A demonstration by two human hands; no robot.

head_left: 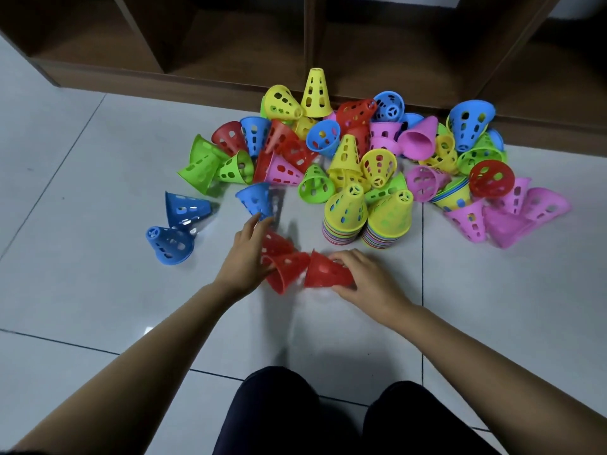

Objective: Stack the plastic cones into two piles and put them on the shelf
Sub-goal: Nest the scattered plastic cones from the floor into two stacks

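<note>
Several perforated plastic cones in red, blue, yellow, green and pink lie scattered in a heap (345, 149) on the tiled floor before a brown wooden shelf (308, 44). Two upright stacks, each topped by a yellow cone, stand side by side: the left stack (345, 213) and the right stack (389, 220). My left hand (244, 257) grips a red cone lying on its side (287, 267), with another red cone (276, 243) just behind it. My right hand (364, 277) holds a second red cone on its side (325, 270). A blue cone (256, 200) lies just beyond my left fingertips.
Two blue cones (185, 210) (169, 244) lie apart at the left on the floor. Pink cones (509, 218) spread out at the right. The shelf's low compartments stand open along the back. My dark-trousered knees (328, 418) are at the bottom of the view.
</note>
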